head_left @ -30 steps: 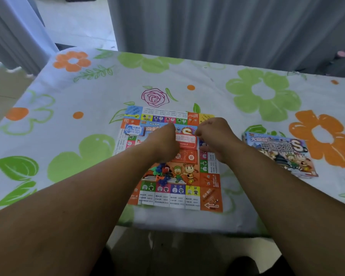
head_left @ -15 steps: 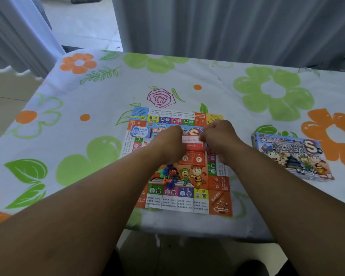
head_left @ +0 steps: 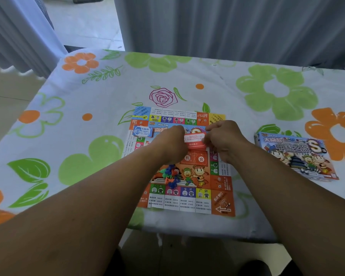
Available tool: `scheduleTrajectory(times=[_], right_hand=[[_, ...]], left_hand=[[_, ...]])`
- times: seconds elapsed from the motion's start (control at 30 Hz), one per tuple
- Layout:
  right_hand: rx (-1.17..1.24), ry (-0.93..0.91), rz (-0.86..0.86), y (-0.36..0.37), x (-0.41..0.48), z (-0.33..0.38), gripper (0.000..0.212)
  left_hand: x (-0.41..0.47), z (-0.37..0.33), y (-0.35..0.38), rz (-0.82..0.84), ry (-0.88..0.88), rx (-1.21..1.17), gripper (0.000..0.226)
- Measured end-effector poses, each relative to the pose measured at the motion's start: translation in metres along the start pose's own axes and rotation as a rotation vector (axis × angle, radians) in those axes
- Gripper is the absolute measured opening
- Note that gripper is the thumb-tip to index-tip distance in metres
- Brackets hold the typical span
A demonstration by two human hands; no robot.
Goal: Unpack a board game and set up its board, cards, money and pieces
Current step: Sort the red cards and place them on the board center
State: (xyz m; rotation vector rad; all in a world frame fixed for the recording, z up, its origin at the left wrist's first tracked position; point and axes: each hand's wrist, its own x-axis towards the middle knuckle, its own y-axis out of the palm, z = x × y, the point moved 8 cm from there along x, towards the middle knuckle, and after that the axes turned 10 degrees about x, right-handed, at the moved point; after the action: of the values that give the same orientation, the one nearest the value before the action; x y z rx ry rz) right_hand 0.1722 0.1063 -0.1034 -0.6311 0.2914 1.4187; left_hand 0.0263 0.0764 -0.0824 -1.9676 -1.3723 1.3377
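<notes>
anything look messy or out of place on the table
Only the plastic pieces: they lie in a jumbled heap on the board, over its centre picture, not set out. Nothing looks spilled or damaged.

Only bare forearms and bare hands show. The left forearm, lower left of the board, is broad at the picture's edge and narrows to the wrist. The right forearm, lower right of the board, tapers the same way. Both are uncovered all along their visible length. The left hand, over the board's middle, shows its back and knuckles. The right hand beside it shows its back, knuckles and thumb. Below the board, past the surface, lie two dark rounded shapes, perhaps clothed legs; too dim to tell.
</notes>
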Motion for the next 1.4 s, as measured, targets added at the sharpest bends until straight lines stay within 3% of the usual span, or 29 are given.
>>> scheduleTrajectory(times=[0.17, 0.33, 0.53, 0.73, 0.97, 1.17, 1.4], right_hand=[[-0.03, -0.025, 0.056, 0.006, -0.002, -0.001, 0.024], [-0.184, -0.136, 0.043, 0.01, -0.002, 0.0, 0.018], [-0.154, -0.111, 0.073, 0.009, -0.01, 0.002, 0.021], [-0.042, -0.082, 0.202, 0.003, -0.021, 0.009, 0.023], [0.015, -0.105, 0.341, -0.001, -0.044, 0.015, 0.024], [-0.01, -0.161, 0.404, 0.003, -0.065, 0.029, 0.023], [-0.004, -0.218, 0.322, 0.009, -0.073, 0.044, 0.022]], left_hand=[[-0.001, 0.001, 0.0, 0.001, 0.017, 0.017, 0.034], [-0.006, 0.001, 0.001, 0.017, 0.03, 0.003, 0.038], [-0.009, 0.002, -0.008, -0.045, 0.039, -0.017, 0.039], [-0.013, 0.005, -0.008, -0.036, -0.028, -0.282, 0.05], [-0.039, 0.013, -0.004, 0.068, -0.167, -0.772, 0.03], [-0.061, 0.013, -0.005, 0.05, -0.194, -0.928, 0.021], [-0.049, 0.028, -0.007, 0.042, -0.138, -1.058, 0.02]])
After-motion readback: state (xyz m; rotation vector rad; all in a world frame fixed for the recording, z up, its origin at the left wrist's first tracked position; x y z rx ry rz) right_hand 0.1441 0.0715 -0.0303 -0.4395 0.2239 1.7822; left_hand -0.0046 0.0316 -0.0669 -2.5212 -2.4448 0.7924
